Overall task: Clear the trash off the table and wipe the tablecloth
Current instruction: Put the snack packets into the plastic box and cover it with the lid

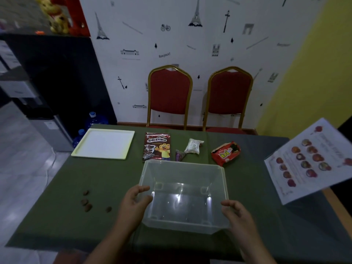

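Note:
A clear plastic bin (219, 168) stands in the middle of the green tablecloth (106, 178), tilted toward me. My left hand (134, 201) holds its left wall with curled fingers; my right hand (237, 212) holds its right near corner. Behind the bin lie a Koko Krunch packet (156, 146), a small purple wrapper (180, 155), a white wrapper (193, 146) and a red snack wrapper (225, 153). Several brown crumbs (86, 203) lie on the cloth to the left.
A pale yellow tray (103, 143) sits at the back left of the table. A printed sheet (312, 161) hangs over the right side. Two red chairs (169, 92) stand behind the table against the wall. Blue water bottles (95, 119) stand on the floor at left.

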`<state>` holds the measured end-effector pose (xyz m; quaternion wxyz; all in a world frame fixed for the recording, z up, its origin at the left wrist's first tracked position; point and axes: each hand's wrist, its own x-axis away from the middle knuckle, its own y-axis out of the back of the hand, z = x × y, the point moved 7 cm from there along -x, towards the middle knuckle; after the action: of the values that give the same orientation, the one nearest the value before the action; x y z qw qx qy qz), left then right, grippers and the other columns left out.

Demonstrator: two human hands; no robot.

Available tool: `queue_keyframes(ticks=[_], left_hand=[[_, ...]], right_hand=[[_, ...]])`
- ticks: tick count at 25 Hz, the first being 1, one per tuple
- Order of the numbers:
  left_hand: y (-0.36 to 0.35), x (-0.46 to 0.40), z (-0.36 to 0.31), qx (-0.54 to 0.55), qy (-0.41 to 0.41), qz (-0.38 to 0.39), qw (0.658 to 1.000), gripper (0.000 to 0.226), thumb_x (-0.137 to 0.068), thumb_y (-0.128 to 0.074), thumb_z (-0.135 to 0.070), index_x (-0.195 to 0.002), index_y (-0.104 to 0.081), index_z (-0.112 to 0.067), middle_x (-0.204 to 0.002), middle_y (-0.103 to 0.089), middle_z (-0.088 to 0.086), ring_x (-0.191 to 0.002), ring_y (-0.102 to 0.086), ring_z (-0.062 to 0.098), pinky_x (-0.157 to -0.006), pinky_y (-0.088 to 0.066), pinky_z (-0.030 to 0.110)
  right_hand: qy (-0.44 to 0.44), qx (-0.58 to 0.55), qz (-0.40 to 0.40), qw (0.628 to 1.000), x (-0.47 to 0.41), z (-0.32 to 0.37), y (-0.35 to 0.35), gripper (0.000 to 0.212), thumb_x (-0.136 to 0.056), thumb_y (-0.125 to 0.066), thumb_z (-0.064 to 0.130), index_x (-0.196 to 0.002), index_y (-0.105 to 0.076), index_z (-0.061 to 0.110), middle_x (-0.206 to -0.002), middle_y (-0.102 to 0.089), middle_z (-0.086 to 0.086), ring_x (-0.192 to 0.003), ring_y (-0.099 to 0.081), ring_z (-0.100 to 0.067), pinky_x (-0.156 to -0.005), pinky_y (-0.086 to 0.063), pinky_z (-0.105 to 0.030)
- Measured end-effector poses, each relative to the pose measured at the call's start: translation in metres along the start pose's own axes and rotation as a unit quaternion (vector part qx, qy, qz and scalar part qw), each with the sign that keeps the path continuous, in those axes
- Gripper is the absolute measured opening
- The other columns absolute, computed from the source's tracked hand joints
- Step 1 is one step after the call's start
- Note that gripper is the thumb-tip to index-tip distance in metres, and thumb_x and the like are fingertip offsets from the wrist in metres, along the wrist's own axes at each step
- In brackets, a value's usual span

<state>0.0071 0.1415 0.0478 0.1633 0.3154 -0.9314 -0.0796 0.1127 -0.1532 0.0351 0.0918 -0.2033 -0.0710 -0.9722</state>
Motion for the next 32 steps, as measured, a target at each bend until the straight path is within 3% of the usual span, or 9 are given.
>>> queue_keyframes(ticks=[5, 10, 13, 16, 19, 24, 28, 30, 32], left_hand=[[0.0, 0.0, 0.007, 0.004, 0.017, 0.004, 1.0, 0.04, -0.065, -0.063, -0.033, -0.104, -0.067, -0.025, -0.12, -0.058, -0.002, -0.113, -0.054, 0.021, -0.09, -0.048, 0.037], [0.0, -0.002, 0.01, -0.021, 0.01, 0.009, 1.0, 0.026, -0.078, -0.069, -0.024, -0.104, -0.067, -0.026, -0.127, -0.053, -0.002, -0.119, -0.051, 0.021, -0.099, -0.045, 0.042], [0.001, -0.003, 0.012, -0.034, 0.013, 0.006, 0.999, 0.025, -0.081, -0.07, -0.017, -0.105, -0.067, -0.025, -0.127, -0.052, -0.002, -0.121, -0.05, 0.021, -0.101, -0.045, 0.044], [0.001, -0.003, 0.012, -0.034, 0.016, 0.006, 0.999, 0.026, -0.081, -0.07, -0.019, -0.106, -0.066, -0.024, -0.128, -0.051, -0.002, -0.122, -0.049, 0.02, -0.102, -0.044, 0.043], [0.001, -0.001, 0.012, -0.042, 0.011, 0.006, 0.999, 0.027, -0.084, -0.068, -0.015, -0.11, -0.065, -0.023, -0.129, -0.049, -0.002, -0.121, -0.048, 0.018, -0.097, -0.043, 0.037], [0.002, 0.004, 0.01, -0.042, 0.008, -0.003, 0.999, 0.036, -0.082, -0.07, -0.021, -0.118, -0.062, -0.022, -0.128, -0.051, -0.002, -0.09, -0.051, 0.0, -0.077, -0.044, 0.027], [0.013, -0.007, 0.002, -0.028, 0.004, -0.03, 0.999, 0.042, -0.083, -0.07, -0.02, -0.123, -0.057, -0.024, -0.136, -0.05, 0.006, -0.123, -0.05, 0.017, -0.09, -0.045, 0.035], [0.022, -0.018, -0.009, -0.034, -0.004, -0.048, 0.998, 0.047, -0.085, -0.068, -0.02, -0.129, -0.053, -0.023, -0.141, -0.047, 0.008, -0.13, -0.043, 0.02, -0.093, -0.042, 0.036], [0.031, -0.034, -0.026, -0.04, -0.018, -0.057, 0.997, 0.05, -0.086, -0.068, -0.024, -0.133, -0.049, -0.025, -0.144, -0.045, 0.009, -0.133, -0.041, 0.022, -0.099, -0.041, 0.04]], right_hand=[[-0.004, 0.021, -0.003, 1.0, -0.001, -0.009, -0.004, 0.01, -0.089, -0.06, 0.007, -0.087, -0.066, 0.015, -0.094, -0.07, -0.015, -0.087, -0.064, -0.031, -0.075, -0.052, -0.042], [0.008, 0.053, -0.001, 0.999, 0.001, -0.011, -0.003, 0.009, -0.088, -0.061, 0.013, -0.091, -0.066, 0.02, -0.109, -0.064, -0.012, -0.098, -0.062, -0.029, -0.085, -0.053, -0.047], [0.011, 0.064, 0.012, 0.998, 0.004, -0.007, -0.005, 0.008, -0.09, -0.059, 0.012, -0.093, -0.064, 0.018, -0.111, -0.061, -0.011, -0.096, -0.062, -0.026, -0.076, -0.055, -0.041], [0.018, 0.066, 0.017, 0.998, 0.006, -0.003, -0.007, 0.009, -0.091, -0.058, 0.012, -0.095, -0.063, 0.018, -0.113, -0.058, -0.01, -0.092, -0.061, -0.022, -0.061, -0.047, -0.029], [0.023, 0.092, 0.021, 0.995, 0.003, -0.005, -0.009, 0.011, -0.09, -0.06, 0.017, -0.096, -0.062, 0.026, -0.117, -0.057, -0.007, -0.097, -0.061, -0.021, -0.07, -0.051, -0.033], [0.044, 0.125, 0.006, 0.991, -0.001, 0.002, -0.005, 0.018, -0.086, -0.064, 0.017, -0.094, -0.059, 0.032, -0.12, -0.051, 0.002, -0.104, -0.057, -0.02, -0.091, -0.051, -0.049], [0.121, 0.167, -0.038, 0.978, -0.01, 0.037, -0.006, 0.022, -0.085, -0.064, 0.012, -0.098, -0.058, 0.029, -0.126, -0.042, 0.007, -0.126, -0.042, -0.02, -0.104, -0.041, -0.044], [0.157, 0.168, -0.04, 0.972, -0.016, 0.061, -0.018, 0.021, -0.086, -0.062, 0.013, -0.1, -0.057, 0.028, -0.128, -0.043, 0.007, -0.125, -0.042, -0.017, -0.1, -0.041, -0.039], [0.167, 0.139, -0.018, 0.976, -0.027, 0.086, -0.04, 0.02, -0.088, -0.06, 0.017, -0.103, -0.056, 0.03, -0.126, -0.045, 0.008, -0.116, -0.05, -0.017, -0.088, -0.051, -0.04]])
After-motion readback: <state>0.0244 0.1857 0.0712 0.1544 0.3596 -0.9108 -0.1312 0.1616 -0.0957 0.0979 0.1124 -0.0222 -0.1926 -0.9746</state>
